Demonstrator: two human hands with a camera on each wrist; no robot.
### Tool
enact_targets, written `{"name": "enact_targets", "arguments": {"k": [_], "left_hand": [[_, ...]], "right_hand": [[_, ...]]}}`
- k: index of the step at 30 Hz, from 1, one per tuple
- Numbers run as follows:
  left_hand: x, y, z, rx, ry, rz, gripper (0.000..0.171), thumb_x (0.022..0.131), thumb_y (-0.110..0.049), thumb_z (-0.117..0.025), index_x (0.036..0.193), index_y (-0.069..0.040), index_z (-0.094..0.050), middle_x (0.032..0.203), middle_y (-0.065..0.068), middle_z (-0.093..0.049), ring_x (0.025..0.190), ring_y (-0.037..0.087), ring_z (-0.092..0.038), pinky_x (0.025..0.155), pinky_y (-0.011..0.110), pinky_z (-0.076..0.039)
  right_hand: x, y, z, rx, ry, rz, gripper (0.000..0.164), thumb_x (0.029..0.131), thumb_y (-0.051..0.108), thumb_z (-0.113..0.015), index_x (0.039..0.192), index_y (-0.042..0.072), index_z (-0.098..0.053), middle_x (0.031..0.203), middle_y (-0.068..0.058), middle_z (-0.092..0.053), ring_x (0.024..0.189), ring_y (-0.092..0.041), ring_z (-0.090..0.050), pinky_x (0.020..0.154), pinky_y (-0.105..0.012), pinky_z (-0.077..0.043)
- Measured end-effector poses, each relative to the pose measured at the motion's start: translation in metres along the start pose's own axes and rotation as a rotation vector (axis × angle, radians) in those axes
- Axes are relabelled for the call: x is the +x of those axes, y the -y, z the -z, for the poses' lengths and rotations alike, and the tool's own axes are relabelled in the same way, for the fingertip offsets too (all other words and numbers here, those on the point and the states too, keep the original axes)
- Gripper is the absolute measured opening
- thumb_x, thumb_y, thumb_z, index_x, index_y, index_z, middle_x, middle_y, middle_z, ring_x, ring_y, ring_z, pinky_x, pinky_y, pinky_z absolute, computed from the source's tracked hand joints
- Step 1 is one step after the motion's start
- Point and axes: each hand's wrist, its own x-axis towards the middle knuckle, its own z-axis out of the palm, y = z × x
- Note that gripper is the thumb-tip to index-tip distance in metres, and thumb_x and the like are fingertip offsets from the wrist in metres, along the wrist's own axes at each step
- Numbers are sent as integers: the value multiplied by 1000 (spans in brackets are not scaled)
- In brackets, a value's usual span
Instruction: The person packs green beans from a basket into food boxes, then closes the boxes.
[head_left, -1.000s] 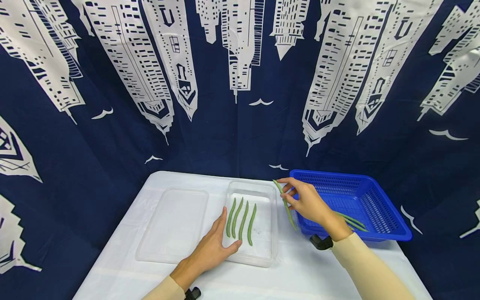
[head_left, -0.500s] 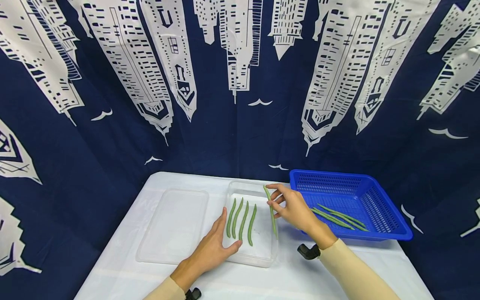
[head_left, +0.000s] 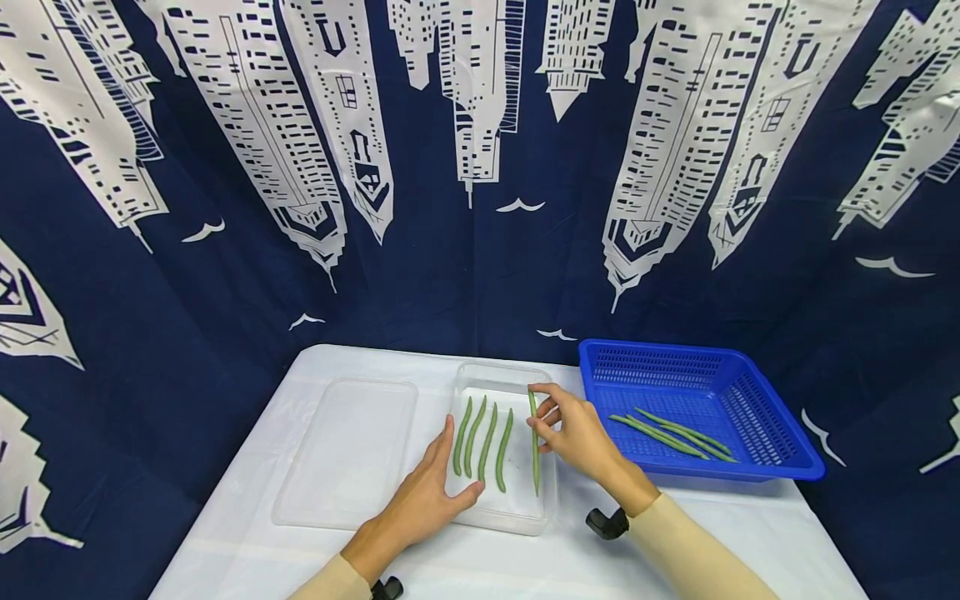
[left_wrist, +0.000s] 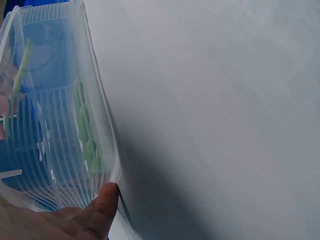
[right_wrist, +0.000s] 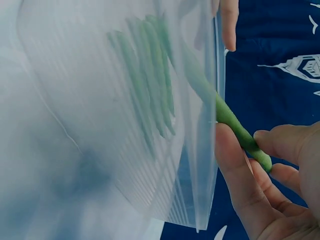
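In the head view my right hand (head_left: 577, 429) pinches a green bean (head_left: 536, 467) over the right side of a clear plastic container (head_left: 498, 523). The right wrist view shows thumb and fingertips gripping the end of that green bean (right_wrist: 240, 131), which reaches in past the container's rim. Several green beans (head_left: 487, 448) lie side by side on the container's floor, left of the held one. At the container's left near side, my left hand (head_left: 423, 492) rests with its fingers straight. One fingertip touches the rim in the left wrist view.
A blue plastic basket (head_left: 780, 433) with several green beans (head_left: 678, 437) inside stands to the right. Left of the container a flat clear lid (head_left: 348, 450) lies on the white table (head_left: 247, 500). Behind hangs a dark blue cloth (head_left: 435, 275) printed with buildings.
My right hand has carried the green bean leftward from the basket's edge, then lowered it over the container's right side. My left hand has stayed where it was.
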Motion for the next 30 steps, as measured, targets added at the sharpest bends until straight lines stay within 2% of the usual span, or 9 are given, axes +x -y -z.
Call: {"name": "enact_targets", "arguments": {"k": [6,13,16,26,30], "left_hand": [[0,1,0,4,1,2,117,107,-60,-78,190,-21,-4,191,24,-32,171,49,-44,132,72,-46],[0,0,-1,9,-2,-1,117,108,-59,-78,190,-21,-5,190,24,-32,170,50,-46,132,72,-47],[0,0,-1,10,-2,-1,117,108,-59,-78,190,-21,-5,190,24,-33,170,50,-46,132,72,-47],[-1,-1,-1,5,0,-2,116,108,-58,-77,190,-21,-4,191,23,-31,171,49,-44,133,71,-46],[-1,-1,0,6,2,4,117,108,-61,-77,190,-21,-4,191,22,-31,172,49,-43,133,72,-46]], "right_hand": [[-2,-1,-5,-22,-17,15,57,102,-1,-87,155,6,-68,106,-12,-80,84,-17,-84,59,-27,-68],[-3,0,-5,-51,-16,-17,57,103,0,-86,156,3,-67,105,-14,-79,80,-31,-86,58,-23,-65],[-4,1,-5,-64,-23,-36,57,103,1,-87,156,2,-66,104,-15,-78,77,-33,-86,58,-22,-64],[-5,3,0,-83,-42,-70,53,103,1,-86,153,2,-69,108,-16,-76,75,-20,-84,58,-22,-65],[-5,3,6,-97,-55,-50,48,105,2,-85,150,3,-72,106,-14,-78,70,-12,-82,60,-23,-65]]}}
